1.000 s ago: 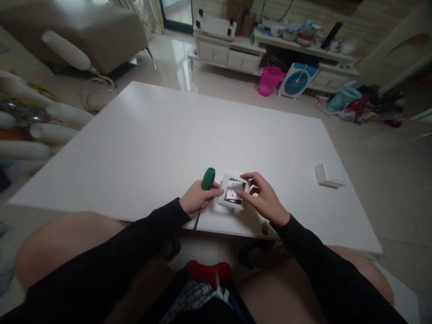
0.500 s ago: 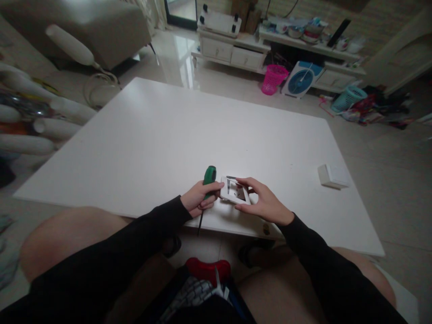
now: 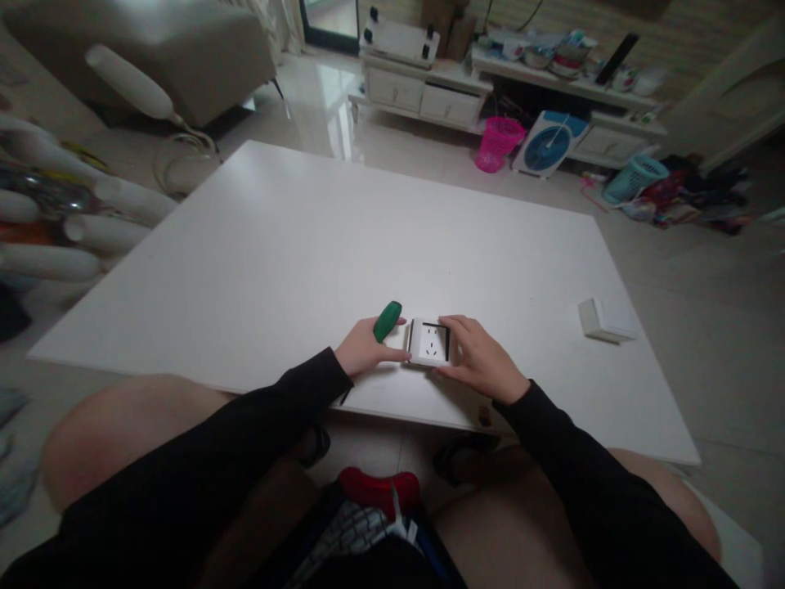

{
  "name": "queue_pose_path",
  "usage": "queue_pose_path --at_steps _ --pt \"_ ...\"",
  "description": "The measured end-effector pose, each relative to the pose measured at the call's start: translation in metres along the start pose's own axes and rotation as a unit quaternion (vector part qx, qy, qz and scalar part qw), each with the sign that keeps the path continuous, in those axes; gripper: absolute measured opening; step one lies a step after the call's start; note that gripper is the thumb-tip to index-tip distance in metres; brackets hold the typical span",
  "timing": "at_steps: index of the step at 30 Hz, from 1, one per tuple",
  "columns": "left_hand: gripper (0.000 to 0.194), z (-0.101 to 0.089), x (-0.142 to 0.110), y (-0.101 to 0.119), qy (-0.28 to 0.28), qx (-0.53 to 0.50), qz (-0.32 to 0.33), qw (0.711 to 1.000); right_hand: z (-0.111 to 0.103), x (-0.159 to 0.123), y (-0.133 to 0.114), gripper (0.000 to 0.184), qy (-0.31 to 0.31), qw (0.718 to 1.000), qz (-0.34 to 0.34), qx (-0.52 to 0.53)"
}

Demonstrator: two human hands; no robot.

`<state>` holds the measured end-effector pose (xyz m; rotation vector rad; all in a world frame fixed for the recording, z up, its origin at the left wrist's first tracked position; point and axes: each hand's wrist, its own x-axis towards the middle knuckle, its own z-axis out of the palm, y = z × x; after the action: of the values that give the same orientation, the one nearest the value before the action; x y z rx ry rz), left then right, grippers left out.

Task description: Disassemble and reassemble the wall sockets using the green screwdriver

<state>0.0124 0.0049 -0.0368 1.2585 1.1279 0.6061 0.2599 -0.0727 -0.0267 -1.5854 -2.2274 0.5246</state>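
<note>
Pictured face up near the front edge of a white table [image 3: 343, 237]: white socket [image 3: 432, 343], gripped from the right side by the right hand [image 3: 487, 361], with thumb at the near edge and fingertips at the far one. Seen tilted, with frame and slotted insert askew, half a second earlier; now turned flatter, with insert sitting more squarely inside the frame. Still visible: dark gaps along the insert's far and right edges, and a dark line down the frame's left side. Too close to tell: contact with the tabletop.

Closed around a green-handled tool [image 3: 388, 321]: left hand [image 3: 363, 347], with thumb touching the socket's near left corner. Now tipped farther right at the handle, with dark shaft slanting down-left to the front edge. Stretching beyond both hands: a broad run of tabletop to the far edge. Set well apart, by the right edge: white box [image 3: 606, 321].
</note>
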Motion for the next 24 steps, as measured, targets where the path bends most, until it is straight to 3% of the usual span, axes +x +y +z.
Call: queue_pose_path --at_steps 8,18,24 --pt "0.079 0.004 0.012 -0.013 -0.056 0.044 0.086 0.994 0.008 0.002 0.003 0.084 -0.023 1.0 0.011 0.011" --pt "0.092 0.004 0.02 -0.029 -0.098 0.065 0.127 0.985 0.012 0.009 0.008 0.087 -0.022 0.999 0.034 0.011" --pt "0.099 0.0 0.027 -0.031 -0.131 0.138 0.145 0.971 0.01 0.012 0.007 0.084 -0.027 0.999 0.037 -0.004"
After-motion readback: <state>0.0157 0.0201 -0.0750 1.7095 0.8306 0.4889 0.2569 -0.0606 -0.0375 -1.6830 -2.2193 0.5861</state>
